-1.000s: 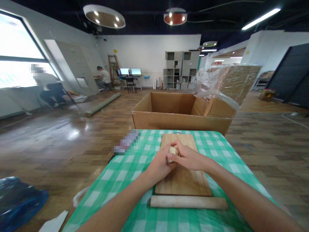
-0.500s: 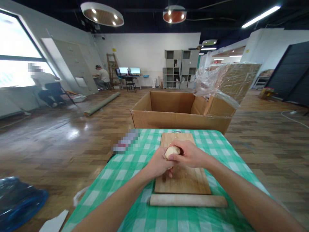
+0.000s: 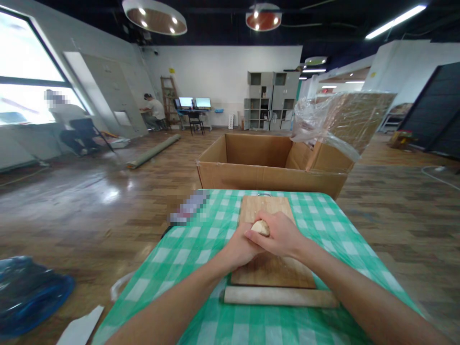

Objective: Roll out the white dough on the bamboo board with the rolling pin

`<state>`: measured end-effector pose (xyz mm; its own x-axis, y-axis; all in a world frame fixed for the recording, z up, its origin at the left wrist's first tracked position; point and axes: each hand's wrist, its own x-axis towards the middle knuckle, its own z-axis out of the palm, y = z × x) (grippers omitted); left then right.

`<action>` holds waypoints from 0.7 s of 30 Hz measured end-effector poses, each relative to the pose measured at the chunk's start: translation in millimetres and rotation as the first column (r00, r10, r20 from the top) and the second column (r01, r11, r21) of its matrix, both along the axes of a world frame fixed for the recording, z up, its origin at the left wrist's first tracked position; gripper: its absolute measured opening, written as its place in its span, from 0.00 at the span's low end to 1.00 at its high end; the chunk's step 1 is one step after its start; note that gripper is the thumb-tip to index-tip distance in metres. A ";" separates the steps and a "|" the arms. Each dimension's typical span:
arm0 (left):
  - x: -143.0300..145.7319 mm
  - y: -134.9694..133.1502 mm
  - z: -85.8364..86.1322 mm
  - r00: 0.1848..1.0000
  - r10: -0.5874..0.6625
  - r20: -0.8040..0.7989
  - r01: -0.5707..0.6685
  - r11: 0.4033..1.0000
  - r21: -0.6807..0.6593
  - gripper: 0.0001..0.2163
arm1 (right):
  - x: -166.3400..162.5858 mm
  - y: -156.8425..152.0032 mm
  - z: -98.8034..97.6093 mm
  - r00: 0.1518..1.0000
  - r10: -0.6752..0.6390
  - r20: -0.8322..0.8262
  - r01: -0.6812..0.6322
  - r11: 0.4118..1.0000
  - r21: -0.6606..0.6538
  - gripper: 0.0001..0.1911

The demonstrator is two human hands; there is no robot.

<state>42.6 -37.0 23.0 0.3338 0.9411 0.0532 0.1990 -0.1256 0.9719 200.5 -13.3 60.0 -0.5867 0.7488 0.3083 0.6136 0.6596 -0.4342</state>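
A pale lump of dough point(image 3: 260, 227) sits between both my hands, above a wooden cutting board point(image 3: 270, 268). My left hand point(image 3: 237, 250) cups it from below and from the left, fingers curled. Over the top lies my right hand point(image 3: 279, 235), fingers wrapped round the dough. Only a small part of the dough shows between them. A wooden rolling pin point(image 3: 280, 297) lies across the near edge of the board. Board and pin rest on a table with a green and white checked cloth point(image 3: 201, 239).
A large open cardboard box point(image 3: 269, 168) stands just beyond the table's far edge, with plastic-wrapped cardboard point(image 3: 341, 120) at its right. A blue plastic bag point(image 3: 28, 292) lies on the wooden floor at left. Two people sit far off by the window and desks.
Both hands have kept working the dough above the board, turning it; more of it showed half a second ago, and now my right hand covers most of it.
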 end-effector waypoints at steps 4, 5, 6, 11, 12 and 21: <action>4.5 -3.1 7.2 0.999 0.035 -0.020 -0.031 0.985 0.169 0.05 | -4.8 -6.3 -0.4 0.995 -0.055 -0.085 0.058 0.998 0.032 0.18; 5.8 -5.6 10.2 0.999 0.042 -0.011 -0.039 0.987 0.155 0.05 | -4.7 -6.8 0.2 0.993 -0.037 -0.113 0.041 0.999 0.035 0.18; 7.1 -8.3 13.1 0.999 0.044 -0.007 -0.043 0.992 0.121 0.05 | -4.2 -6.9 0.9 0.990 -0.010 -0.141 0.015 0.999 0.037 0.18; 6.1 -18.9 25.9 1.000 -0.015 -0.015 0.011 0.974 -0.226 0.07 | -1.4 -0.7 -0.6 0.964 0.027 -0.264 -0.030 1.000 -0.006 0.16; 3.9 -19.2 28.3 0.999 -0.037 0.004 0.037 0.957 -0.288 0.09 | -1.5 1.9 -1.8 0.961 0.013 -0.275 -0.023 0.999 -0.033 0.17; -20.5 -4.1 33.1 0.970 -0.130 0.207 0.220 0.834 -0.507 0.13 | 17.6 6.0 32.8 0.964 0.247 -0.094 -0.248 0.969 -0.001 0.13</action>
